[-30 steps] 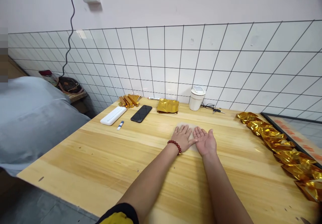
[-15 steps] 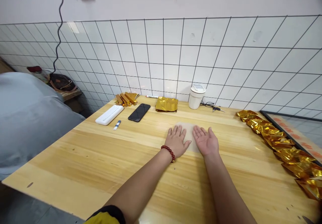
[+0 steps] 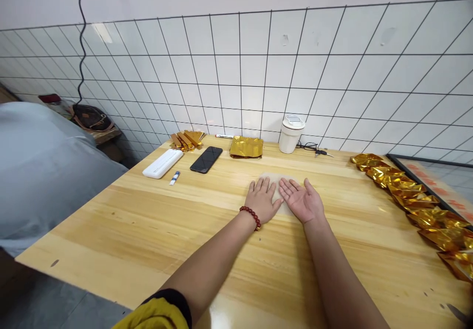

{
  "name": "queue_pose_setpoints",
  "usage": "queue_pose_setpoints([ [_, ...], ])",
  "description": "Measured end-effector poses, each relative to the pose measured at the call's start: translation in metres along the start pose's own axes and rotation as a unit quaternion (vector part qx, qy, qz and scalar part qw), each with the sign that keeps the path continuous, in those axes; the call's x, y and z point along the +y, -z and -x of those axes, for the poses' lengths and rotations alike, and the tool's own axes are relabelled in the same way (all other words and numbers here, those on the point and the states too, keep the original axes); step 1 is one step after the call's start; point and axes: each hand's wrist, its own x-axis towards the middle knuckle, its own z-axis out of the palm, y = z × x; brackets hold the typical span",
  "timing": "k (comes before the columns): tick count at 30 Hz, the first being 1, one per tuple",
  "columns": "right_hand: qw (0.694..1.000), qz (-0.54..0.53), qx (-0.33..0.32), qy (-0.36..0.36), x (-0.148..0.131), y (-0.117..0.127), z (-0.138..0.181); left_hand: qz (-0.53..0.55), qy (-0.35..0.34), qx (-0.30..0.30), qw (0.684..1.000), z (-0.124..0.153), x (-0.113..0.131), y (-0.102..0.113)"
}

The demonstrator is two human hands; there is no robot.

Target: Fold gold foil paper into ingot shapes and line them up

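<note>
My left hand [image 3: 263, 200] lies palm down with its fingers spread, on the left part of a thin beige sheet [image 3: 275, 175] that looks like paper. A dark red bead bracelet [image 3: 250, 215] circles that wrist. Palm up, my right hand [image 3: 303, 203] rests over the sheet's right side, its fingers stretched out and holding nothing. Its fingertips are close to my left thumb. Both hands cover much of the sheet, so its full outline is hidden.
Along the back are gold foil strips [image 3: 186, 141], a gold foil stack [image 3: 246, 147], a lidded white cup [image 3: 291, 134], glasses [image 3: 308, 146] and keys [image 3: 324, 153]. A phone [image 3: 206, 160], white power bank [image 3: 163, 164] and glue stick [image 3: 175, 178] lie left; folded gold foil [image 3: 412, 196] right.
The view has tipped slightly downward. My right hand has shifted a little left over the sheet, closer to my left hand, which stays flat.
</note>
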Motion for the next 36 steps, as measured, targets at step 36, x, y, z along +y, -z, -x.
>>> queue_pose_setpoints([
  [36,0.991,-0.043,0.005,0.127,-0.008,0.001,0.006,-0.006,0.08,-0.008,0.997,-0.001,0.005,0.003],
])
